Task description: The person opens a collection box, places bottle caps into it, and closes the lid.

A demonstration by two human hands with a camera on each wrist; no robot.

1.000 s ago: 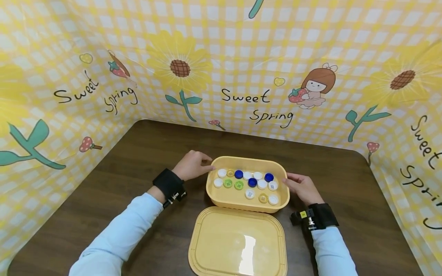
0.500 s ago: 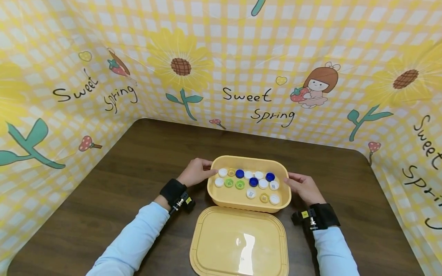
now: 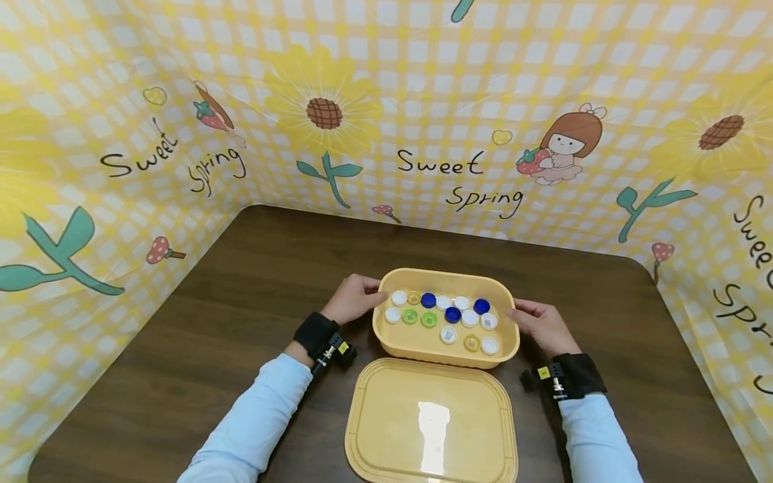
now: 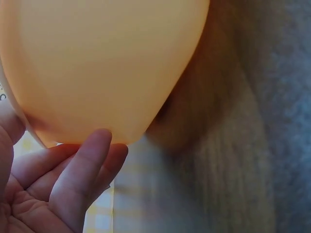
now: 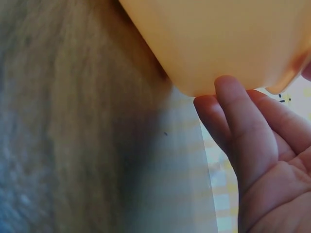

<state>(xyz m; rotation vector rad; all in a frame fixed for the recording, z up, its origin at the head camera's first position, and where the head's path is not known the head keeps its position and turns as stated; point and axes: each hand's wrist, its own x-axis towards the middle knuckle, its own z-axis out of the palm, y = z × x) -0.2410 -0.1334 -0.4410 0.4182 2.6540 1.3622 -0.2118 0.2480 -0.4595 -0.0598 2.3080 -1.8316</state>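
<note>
A yellow plastic box [image 3: 443, 354] with rounded corners sits on the dark table in the head view. Bottle caps lie spread over its floor: several white caps [image 3: 470, 318], several dark blue caps [image 3: 452, 314], two green caps [image 3: 410, 316] and two yellow caps [image 3: 472, 343]. My left hand [image 3: 355, 297] grips the box's left end, thumb over the rim and fingers against the outer wall. At the opposite end my right hand [image 3: 545, 327] grips the rim the same way. Both wrist views show fingertips touching the outside of the box wall [image 4: 107, 63].
A flat yellow lid [image 3: 386, 429] lies on the table just in front of the box, on the near side. The brown table [image 3: 181, 349] is backed and flanked by a yellow checked cloth [image 3: 435, 87] with printed flowers.
My left hand has moved slightly right and closed on the box's left rim. The right hand keeps its hold. Everything sits a little further right in the head view; the caps have kept their arrangement.
</note>
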